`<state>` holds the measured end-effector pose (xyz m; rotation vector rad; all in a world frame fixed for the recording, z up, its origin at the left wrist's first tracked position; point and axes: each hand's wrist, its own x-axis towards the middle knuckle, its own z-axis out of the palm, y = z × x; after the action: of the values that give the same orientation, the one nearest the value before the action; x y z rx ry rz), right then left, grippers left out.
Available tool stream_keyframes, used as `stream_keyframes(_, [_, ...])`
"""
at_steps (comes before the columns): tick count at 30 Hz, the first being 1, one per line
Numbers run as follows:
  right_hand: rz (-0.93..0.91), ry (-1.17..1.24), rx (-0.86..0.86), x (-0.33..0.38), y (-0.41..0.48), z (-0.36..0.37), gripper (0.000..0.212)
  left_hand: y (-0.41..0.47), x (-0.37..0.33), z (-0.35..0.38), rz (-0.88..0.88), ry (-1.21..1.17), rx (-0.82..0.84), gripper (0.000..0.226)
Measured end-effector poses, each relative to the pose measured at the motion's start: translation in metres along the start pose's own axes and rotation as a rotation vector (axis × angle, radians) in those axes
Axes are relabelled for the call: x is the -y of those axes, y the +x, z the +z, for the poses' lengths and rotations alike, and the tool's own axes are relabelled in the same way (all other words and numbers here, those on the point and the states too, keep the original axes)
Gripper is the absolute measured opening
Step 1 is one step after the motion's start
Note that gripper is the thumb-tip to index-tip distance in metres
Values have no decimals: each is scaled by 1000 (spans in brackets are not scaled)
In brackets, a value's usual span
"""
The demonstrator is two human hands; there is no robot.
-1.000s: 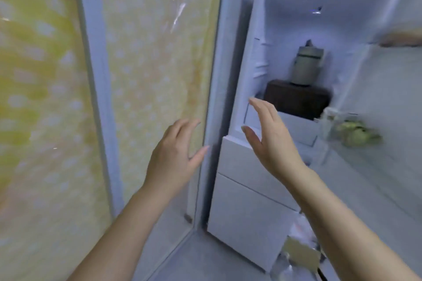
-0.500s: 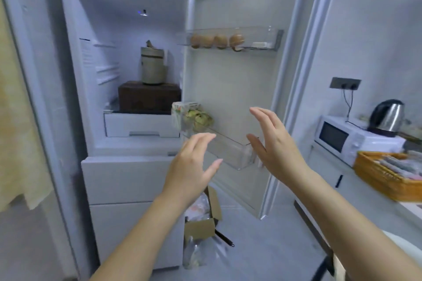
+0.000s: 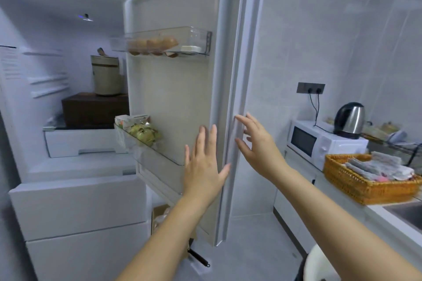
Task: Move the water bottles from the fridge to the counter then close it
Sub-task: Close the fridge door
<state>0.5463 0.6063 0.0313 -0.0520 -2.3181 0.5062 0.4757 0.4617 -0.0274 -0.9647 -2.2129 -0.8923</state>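
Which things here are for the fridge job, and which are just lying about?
For the job: door, counter, left hand, right hand.
Lying about: eggs, jar, kettle, microwave, basket.

White fridge door (image 3: 173,89), orange basket (image 3: 356,187)

Bright, even, diffuse light; no hard shadows. Whites take a cool bluish-violet cast, strongest in the fridge interior (image 3: 52,70), where a small lamp (image 3: 86,18) shows as a bright spot. Kettle (image 3: 349,117) carries narrow glare streaks on its steel. Soft shade on the floor (image 3: 246,246) below the fridge door (image 3: 173,89). Wide-angle bowing: the door's edge curves, walls lean outward at the frame borders. Detail soft and smeared overall; lower left corner and basket (image 3: 365,187) contents least sharp.
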Motion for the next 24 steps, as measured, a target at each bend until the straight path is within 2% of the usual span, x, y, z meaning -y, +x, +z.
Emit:
stream_keyframes(3, [-66,103,-69,-12,8,0,48,5,-4,18,-35,94,-12,101])
stream_keyframes(7, [-204,104,-122,-21,12,3,47,5,-4,24,-71,194,-66,96])
stream_keyframes(13, [-376,95,-88,-15,23,-2,62,-12,12,9,-92,190,-129,109])
stream_keyframes(17, [-598,-82,-99,5,44,-5,68,-29,24,-11,-149,168,-146,115])
stream_keyframes(24, [-887,-331,-341,68,97,-4,64,-41,35,-43,-321,60,-260,121])
